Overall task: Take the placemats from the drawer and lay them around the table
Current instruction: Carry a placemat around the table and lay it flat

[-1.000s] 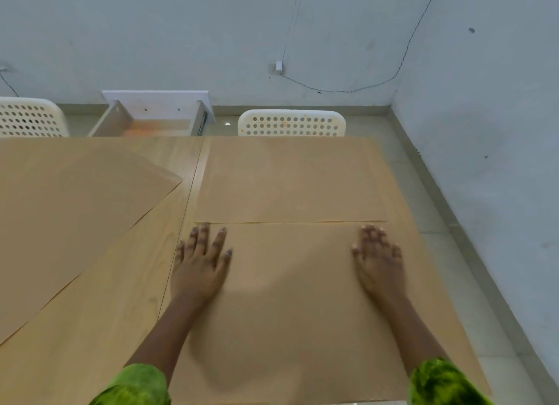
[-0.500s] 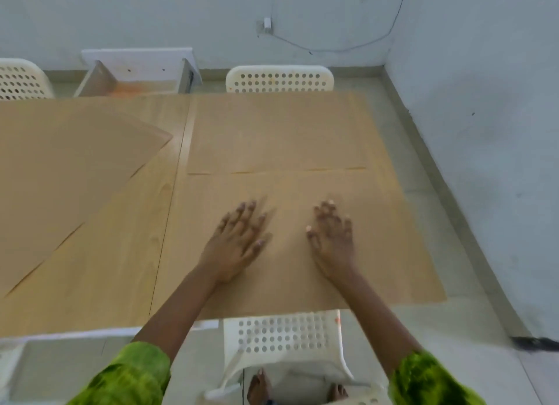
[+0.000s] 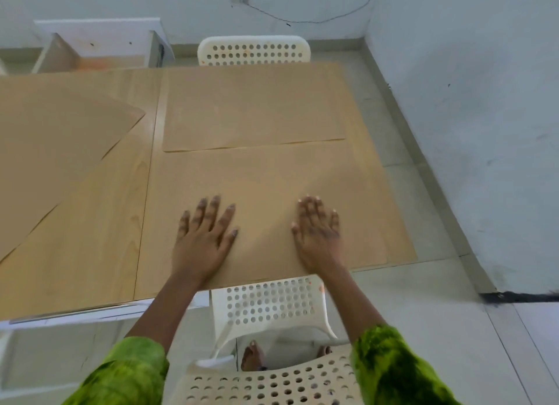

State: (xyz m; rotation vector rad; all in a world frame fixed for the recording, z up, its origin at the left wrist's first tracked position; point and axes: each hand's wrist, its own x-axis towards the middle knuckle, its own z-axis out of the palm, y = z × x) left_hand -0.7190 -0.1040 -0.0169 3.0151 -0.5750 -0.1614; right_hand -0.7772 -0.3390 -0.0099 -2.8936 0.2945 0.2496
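Wood-grain table fills the view, pale walls behind and a floor strip on the right. Far left, an open drawer stands against the wall beyond the table. Next, a skewed mat lies at an angle across the left half, one corner pointing toward the middle. Right of it, the far mat sits square before a white chair, its near edge just touching the near mat. On that near mat both hands lie flat, palms down, fingers spread, gripping nothing: left hand toward the mat's left, right hand toward its right, well apart. The mat's long axis runs left to right, directly under the hands, its near edge meeting the table edge by a near chair. This mat looks placed; the skewed one, left of the left hand, probably wants squaring next.
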